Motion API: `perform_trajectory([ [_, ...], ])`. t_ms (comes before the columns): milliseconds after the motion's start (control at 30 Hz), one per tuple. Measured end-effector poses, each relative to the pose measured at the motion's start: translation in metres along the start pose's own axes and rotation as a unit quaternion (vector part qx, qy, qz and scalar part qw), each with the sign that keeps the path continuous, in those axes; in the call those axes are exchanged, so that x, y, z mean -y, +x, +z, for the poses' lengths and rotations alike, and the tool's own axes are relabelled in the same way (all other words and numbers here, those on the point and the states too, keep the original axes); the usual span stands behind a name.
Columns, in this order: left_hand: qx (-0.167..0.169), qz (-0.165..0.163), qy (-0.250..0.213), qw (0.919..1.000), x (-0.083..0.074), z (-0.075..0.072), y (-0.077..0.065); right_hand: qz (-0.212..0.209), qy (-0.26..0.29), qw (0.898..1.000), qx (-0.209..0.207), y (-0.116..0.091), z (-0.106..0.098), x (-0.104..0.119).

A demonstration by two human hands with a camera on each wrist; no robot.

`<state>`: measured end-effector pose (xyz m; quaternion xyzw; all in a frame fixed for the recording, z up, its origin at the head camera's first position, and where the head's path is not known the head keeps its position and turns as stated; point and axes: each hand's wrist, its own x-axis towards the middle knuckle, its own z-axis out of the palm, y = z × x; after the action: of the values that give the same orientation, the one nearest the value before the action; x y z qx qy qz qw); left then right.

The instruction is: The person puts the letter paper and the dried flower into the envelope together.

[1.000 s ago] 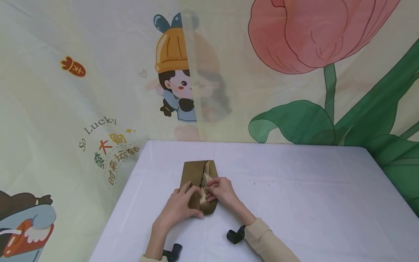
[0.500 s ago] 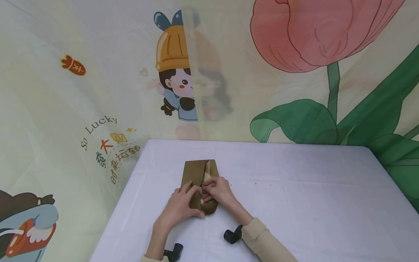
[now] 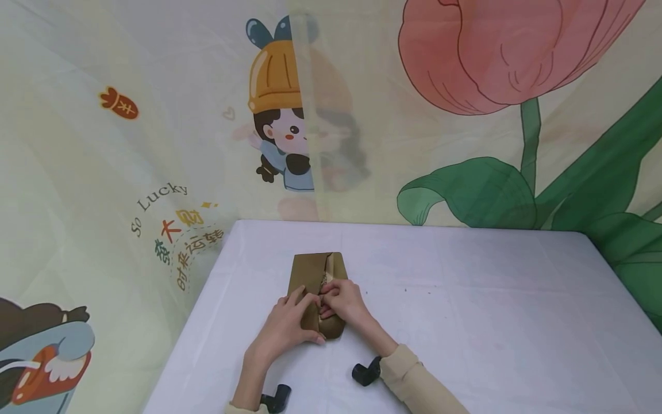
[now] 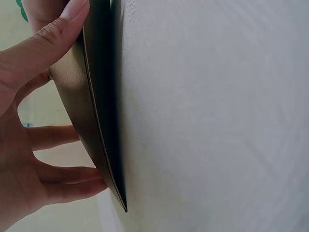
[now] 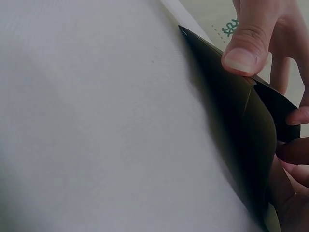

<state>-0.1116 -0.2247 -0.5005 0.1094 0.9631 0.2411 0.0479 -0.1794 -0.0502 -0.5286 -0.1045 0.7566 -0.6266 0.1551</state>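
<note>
A bronze-coloured envelope [image 3: 307, 270] lies on the white table, its tapered flap [image 3: 338, 267] at the right and a pale strip along the fold. Across its lower left part, my left hand [image 3: 281, 325] grips it: the thumb sits at the near edge, the fingers are arched over the top. In the left wrist view the envelope [image 4: 77, 87] bows slightly up off the cloth under the thumb [image 4: 48, 46], several fingertips at its far side. My right hand [image 3: 347, 302] pinches at the fold mid-length. The right wrist view shows the envelope [image 5: 236, 111] bent open; the pinched spot is hidden.
The white tabletop [image 3: 465, 333] extends right, with a few dark specks on it. A black wrist-camera piece [image 3: 366, 372] is by the right sleeve [image 3: 414, 374], another black piece [image 3: 279, 398] by the left wrist. A printed curtain [image 3: 357, 201] hangs behind the table.
My right fingers have shifted slightly left towards the left fingertips, and the pale patch along the envelope's fold now shows less. The left hand keeps its grip. The whole view has shifted a little.
</note>
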Motion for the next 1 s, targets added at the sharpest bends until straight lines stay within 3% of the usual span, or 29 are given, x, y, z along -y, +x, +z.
perform_trajectory([
  [367,-0.001,0.0,0.002,1.0,-0.0001,0.0004,0.0006,-0.018,-0.035,0.999,-0.008,0.0015,0.0022,0.0013],
  [800,-0.002,0.011,0.016,0.9998,-0.0046,0.0017,-0.0006,-0.031,-0.044,0.998,0.028,-0.0009,0.0001,-0.0015],
  [1000,0.0,0.01,0.023,0.9997,-0.007,0.0017,-0.003,-0.01,-0.036,0.999,0.034,-0.0023,-0.0034,-0.0001],
])
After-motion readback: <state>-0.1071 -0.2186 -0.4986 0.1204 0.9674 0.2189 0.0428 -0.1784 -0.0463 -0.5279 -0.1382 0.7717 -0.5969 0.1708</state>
